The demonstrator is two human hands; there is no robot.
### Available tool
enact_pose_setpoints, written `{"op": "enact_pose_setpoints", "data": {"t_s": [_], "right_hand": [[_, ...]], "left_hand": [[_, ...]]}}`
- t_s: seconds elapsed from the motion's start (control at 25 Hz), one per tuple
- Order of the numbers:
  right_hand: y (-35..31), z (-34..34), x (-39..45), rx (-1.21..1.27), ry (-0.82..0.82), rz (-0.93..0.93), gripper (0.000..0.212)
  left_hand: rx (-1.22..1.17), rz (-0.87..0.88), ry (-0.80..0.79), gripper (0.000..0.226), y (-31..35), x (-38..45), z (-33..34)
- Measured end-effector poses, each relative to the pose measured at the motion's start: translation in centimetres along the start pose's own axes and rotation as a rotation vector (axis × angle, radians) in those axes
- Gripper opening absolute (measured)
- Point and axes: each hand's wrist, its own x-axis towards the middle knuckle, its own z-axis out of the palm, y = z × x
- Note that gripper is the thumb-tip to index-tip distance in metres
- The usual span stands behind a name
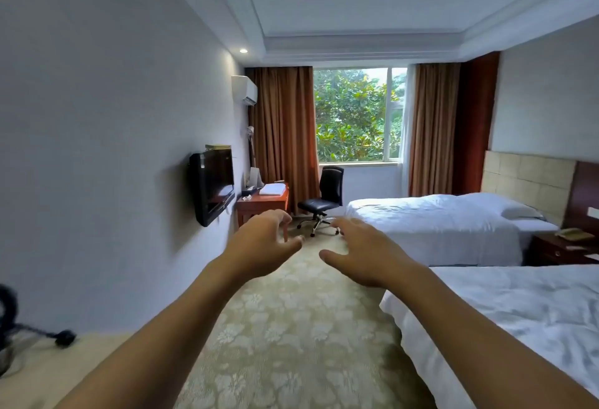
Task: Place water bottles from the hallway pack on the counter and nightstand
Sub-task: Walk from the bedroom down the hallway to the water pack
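Hotel room seen from head height, both bare arms stretched fwd over patterned carpet. Left hand and right hand hang near each other w/ fingers spread and curled, both holding nothing. No water bottle or pack can be made out anywhere in view. Nightstand sits far right between near bed and far bed, partly cut off by the frame edge; something pale like a phone lies on it, too small to tell for sure. Far left, a wooden bench under the window carries a white folded item and small dark things, hard to read. Office chair stands just beside it. Wall TV on left. Dark cable and blurred object at near left edge, cut off.
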Motion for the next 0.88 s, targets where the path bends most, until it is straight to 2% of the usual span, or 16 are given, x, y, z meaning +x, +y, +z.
{"op": "enact_pose_setpoints", "data": {"t_s": [0.2, 0.4, 0.6, 0.88], "right_hand": [[5.9, 4.0, 16.4, -0.018, -0.01, 0.036, 0.066], [12.0, 5.8, 31.4, 0.028, 0.02, 0.105, 0.068], [19.2, 10.4, 45.1, 0.109, 0.067, 0.092, 0.064], [32.1, 16.5, 66.0, 0.126, 0.031, 0.004, 0.058]], "left_hand": [[-0.033, 0.055, 0.016, 0.057, -7.7, 16.0, 5.8], [-0.051, 0.076, -0.023, 0.058, -12.2, 30.8, 10.6], [-0.054, 0.055, -0.033, 0.056, -17.9, 42.9, 17.1], [-0.014, -0.028, -0.032, 0.053, -24.4, 62.5, 28.1]]}}
